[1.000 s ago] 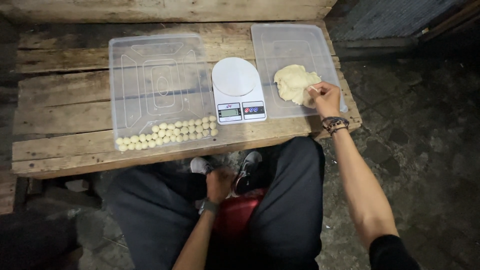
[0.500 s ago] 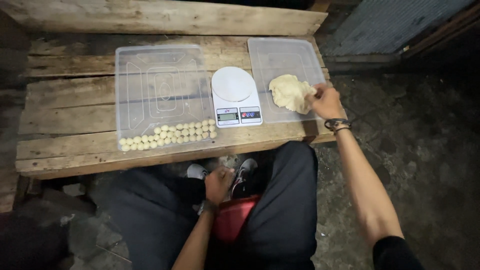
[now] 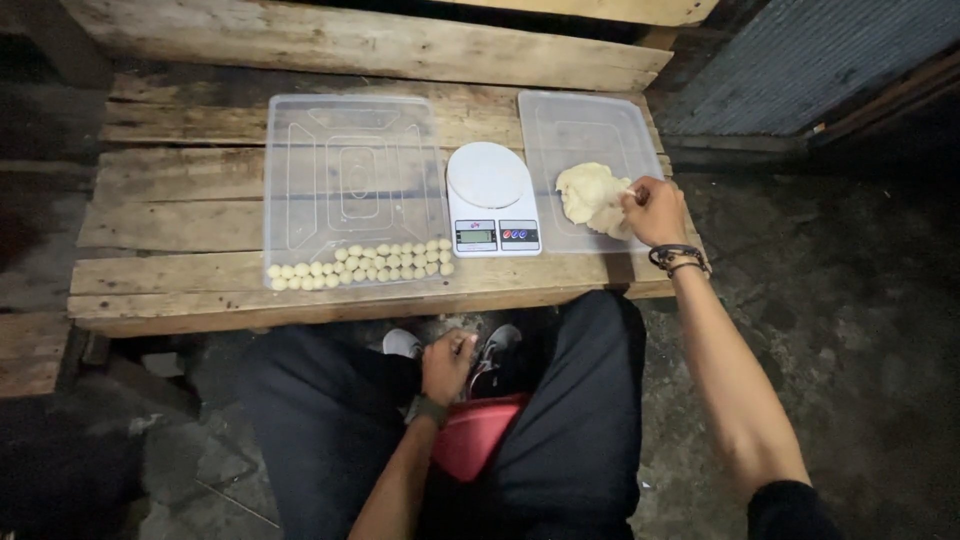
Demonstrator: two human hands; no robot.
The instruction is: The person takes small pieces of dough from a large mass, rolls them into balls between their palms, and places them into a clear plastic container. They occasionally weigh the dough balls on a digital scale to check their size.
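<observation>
Rough wooden planks make up a low table (image 3: pixel 180 225) set on dark, bare ground, with a heavier beam (image 3: pixel 350 45) running along its far side. Nearest the camera, the person sits with knees apart in dark trousers, and the left hand (image 3: pixel 447 365) hangs between them above a red tub (image 3: pixel 478 440), fingers curled into a loose fist; whether it grips anything cannot be told. Beyond it, on the near edge of the table, two rows of small pale dough balls (image 3: pixel 360 265) line the near side of a clear plastic tray (image 3: pixel 350 150) on the left. Just right of that tray stands a white kitchen scale (image 3: pixel 490 195), its round plate bare. Right again lies a second clear tray (image 3: pixel 585 125), and on it sits a lump of pale dough (image 3: pixel 588 195). The right hand (image 3: pixel 655 212) reaches out over the table's right end and its fingers are closed on the right edge of the lump, pinching at it. The lump lies directly left of that hand, touching it, and the scale stands just left of the lump, so the right hand is far nearer to both than the left, which is well apart and below table level.
</observation>
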